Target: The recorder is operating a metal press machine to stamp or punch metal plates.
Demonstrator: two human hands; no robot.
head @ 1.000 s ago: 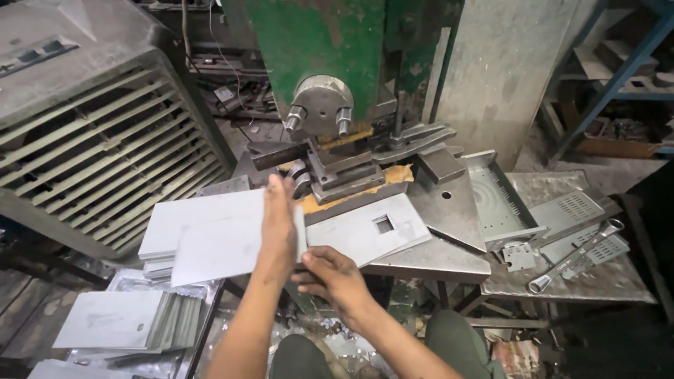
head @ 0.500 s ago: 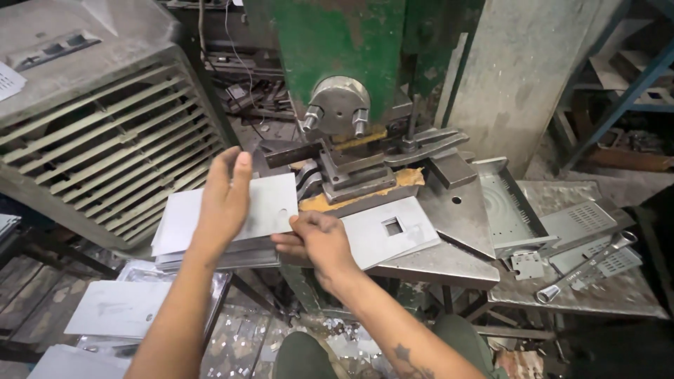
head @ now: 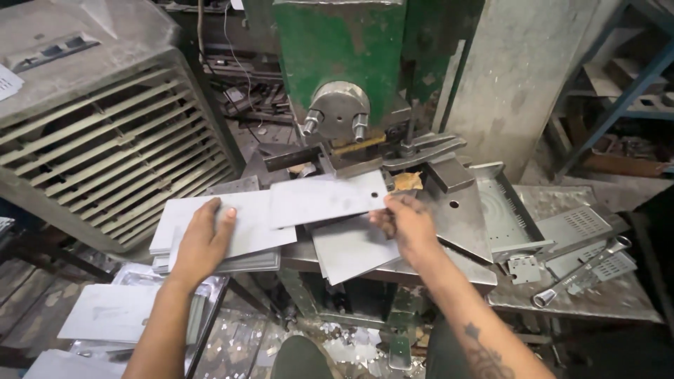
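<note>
My left hand (head: 202, 241) lies flat, fingers apart, on top of a stack of grey sheet-metal plates (head: 242, 231) at the left of the press bed. My right hand (head: 406, 223) grips the right edge of a single grey plate (head: 323, 198) with a small hole near its corner, held level in front of the die (head: 351, 158) of the green press (head: 344, 56). Under that plate another grey plate (head: 351, 249) rests on the bed and sticks out over the front edge.
A large grey louvred cooler (head: 98, 133) stands at the left. Perforated metal parts (head: 583, 231) and a spanner (head: 579, 274) lie on the table at the right. More plates (head: 112, 312) sit low at the left. Punched scraps litter the floor (head: 337, 344).
My right hand has taken one plate off the stack and carried it right, toward the die. My left hand has slid down and left to rest on the stack.
</note>
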